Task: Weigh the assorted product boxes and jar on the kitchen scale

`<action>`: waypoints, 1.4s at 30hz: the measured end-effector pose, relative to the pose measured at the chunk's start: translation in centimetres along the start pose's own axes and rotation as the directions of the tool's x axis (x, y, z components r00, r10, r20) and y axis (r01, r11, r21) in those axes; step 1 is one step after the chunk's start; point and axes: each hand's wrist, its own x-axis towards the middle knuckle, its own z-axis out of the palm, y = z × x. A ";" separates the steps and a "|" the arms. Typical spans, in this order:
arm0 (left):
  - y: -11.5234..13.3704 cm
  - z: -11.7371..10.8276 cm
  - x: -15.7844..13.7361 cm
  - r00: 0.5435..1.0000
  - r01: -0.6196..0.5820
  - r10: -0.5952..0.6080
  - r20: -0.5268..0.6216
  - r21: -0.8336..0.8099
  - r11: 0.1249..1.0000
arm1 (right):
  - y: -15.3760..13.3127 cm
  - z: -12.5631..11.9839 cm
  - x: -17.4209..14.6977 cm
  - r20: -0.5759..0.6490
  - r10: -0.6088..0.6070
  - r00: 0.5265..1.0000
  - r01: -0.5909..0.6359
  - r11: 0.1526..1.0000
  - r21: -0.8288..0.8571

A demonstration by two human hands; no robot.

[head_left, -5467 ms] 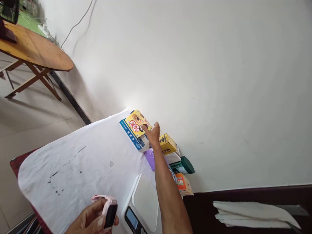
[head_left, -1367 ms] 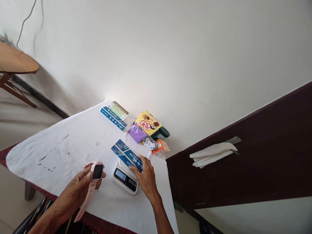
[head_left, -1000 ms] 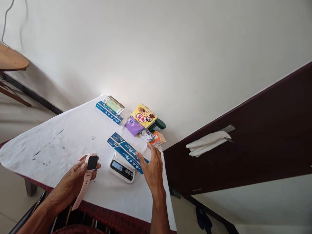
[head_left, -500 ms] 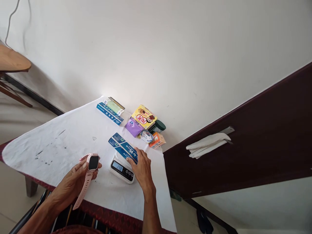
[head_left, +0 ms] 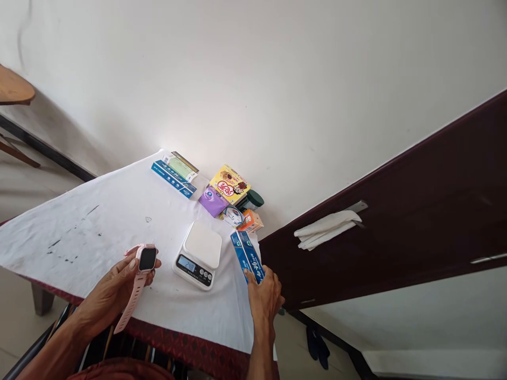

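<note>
My left hand (head_left: 119, 282) is closed on a pink smartwatch (head_left: 147, 259), its dark screen facing up and its strap hanging down. Over the table's right edge, my right hand (head_left: 266, 295) grips the near end of a blue toothpaste box (head_left: 246, 253). Between my hands stands a white digital kitchen scale (head_left: 203, 245) with a bare platform. Its lit display appears to read 248.
Behind the scale lie a second blue box (head_left: 173, 179), a purple pack (head_left: 214, 201), a yellow box (head_left: 229, 183), a dark green-lidded jar (head_left: 253, 199) and an orange box (head_left: 251, 220). A white cloth (head_left: 327, 228) hangs on the dark door at right.
My right hand has lifted the toothpaste box off the scale and moved it right, toward the table edge. My left hand still holds the smartwatch. The view has shifted slightly.
</note>
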 end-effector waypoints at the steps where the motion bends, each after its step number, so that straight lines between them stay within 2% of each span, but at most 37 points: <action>1: 0.0 0.0 0.0 1.000 0.001 -0.001 0.005 -0.006 1.000 | 0.6 0.6 0.1 0.009 0.029 1.000 -0.029 0.999 -0.016; 7: 0.2 0.4 0.0 1.000 0.024 -0.024 0.004 -0.032 0.999 | 2.0 3.3 -0.2 0.017 0.075 0.997 -0.074 0.996 -0.046; 12: 0.3 0.5 0.0 1.000 0.015 -0.015 0.009 -0.057 0.998 | 1.4 2.9 -0.4 -0.090 0.015 0.996 -0.021 0.998 -0.058; 14: 0.2 0.3 -0.1 0.999 0.009 -0.006 0.035 -0.074 0.997 | -0.5 2.3 0.0 -0.164 -0.079 0.983 0.077 0.997 -0.018; 15: 0.1 0.2 -0.1 0.999 0.006 -0.002 0.051 -0.082 0.997 | -1.9 2.0 0.4 -0.195 -0.161 0.968 0.169 0.985 0.023; 17: 0.0 0.0 0.0 0.997 0.011 -0.003 0.081 -0.100 0.995 | -5.9 1.7 1.4 -0.240 -0.348 0.906 0.383 0.916 0.121; 19: -0.2 -0.1 0.1 0.995 0.018 -0.006 0.099 -0.112 0.994 | -11.0 1.8 2.8 -0.239 -0.510 0.827 0.555 0.808 0.196; 21: -0.3 -0.1 0.1 0.995 0.018 -0.005 0.103 -0.126 0.992 | -16.6 2.5 4.2 -0.165 -0.633 0.756 0.654 0.721 0.229; 23: -0.4 -0.1 0.2 0.995 0.011 0.003 0.099 -0.141 0.990 | -21.8 3.8 5.6 -0.011 -0.699 0.715 0.685 0.697 0.214; 25: -0.4 0.0 0.2 0.994 0.010 0.007 0.112 -0.152 0.988 | -26.1 5.6 6.9 0.115 -0.704 0.701 0.681 0.709 0.183; 28: -0.6 0.0 0.4 0.990 0.001 0.021 0.140 -0.157 0.988 | -30.1 8.6 8.9 0.194 -0.655 0.730 0.640 0.755 0.140; 32: -1.1 -0.1 1.0 0.990 -0.015 0.039 0.133 -0.180 0.984 | -32.0 12.0 11.0 0.263 -0.551 0.792 0.553 0.830 0.073; 36: -1.2 -0.2 1.3 0.987 -0.010 0.039 0.153 -0.187 0.982 | -32.3 13.4 12.1 0.299 -0.515 0.804 0.528 0.848 0.040; 39: -0.9 -0.1 1.4 0.984 0.015 0.023 0.177 -0.210 0.978 | -32.3 13.4 12.2 0.333 -0.520 0.786 0.539 0.841 0.041; 42: -0.7 0.1 1.3 0.983 0.018 0.024 0.183 -0.224 0.974 | -31.9 12.8 11.8 0.407 -0.551 0.729 0.574 0.815 0.075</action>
